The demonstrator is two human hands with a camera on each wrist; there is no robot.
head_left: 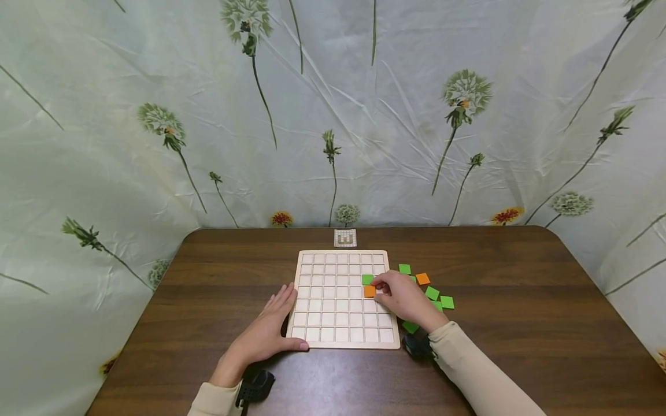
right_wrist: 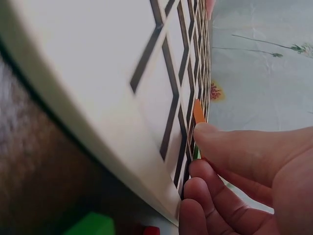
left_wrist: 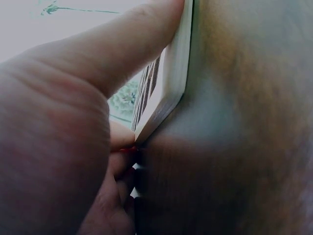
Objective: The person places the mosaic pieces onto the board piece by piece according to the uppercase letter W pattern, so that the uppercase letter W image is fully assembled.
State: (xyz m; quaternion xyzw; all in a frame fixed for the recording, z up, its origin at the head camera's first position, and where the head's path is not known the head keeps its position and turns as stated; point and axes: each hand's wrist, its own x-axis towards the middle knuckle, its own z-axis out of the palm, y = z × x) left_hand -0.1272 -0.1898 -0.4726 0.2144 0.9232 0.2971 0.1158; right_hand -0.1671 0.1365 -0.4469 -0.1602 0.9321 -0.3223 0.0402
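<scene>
A pale square grid board (head_left: pixel 328 319) lies on the brown table. My left hand (head_left: pixel 266 333) rests against its left side with the fingers straight, and the thumb touches the front left corner. In the left wrist view that thumb (left_wrist: pixel 132 36) lies along the board's edge. Over the right part of the grid, my right hand (head_left: pixel 407 296) pinches an orange tile (head_left: pixel 369 291) between thumb and fingertips, at a cell. Directly behind it a green tile (head_left: pixel 367 279) sits in another cell. In the right wrist view the fingers partly hide the orange tile (right_wrist: pixel 198 111).
Several loose tiles lie right of the board, among them a green tile (head_left: pixel 447 302) and another orange tile (head_left: pixel 422 278); my right hand and forearm partly cover some. A small patterned card (head_left: pixel 345 238) lies behind the board. A flowered curtain (head_left: pixel 385 173) hangs beyond the table (head_left: pixel 499 277).
</scene>
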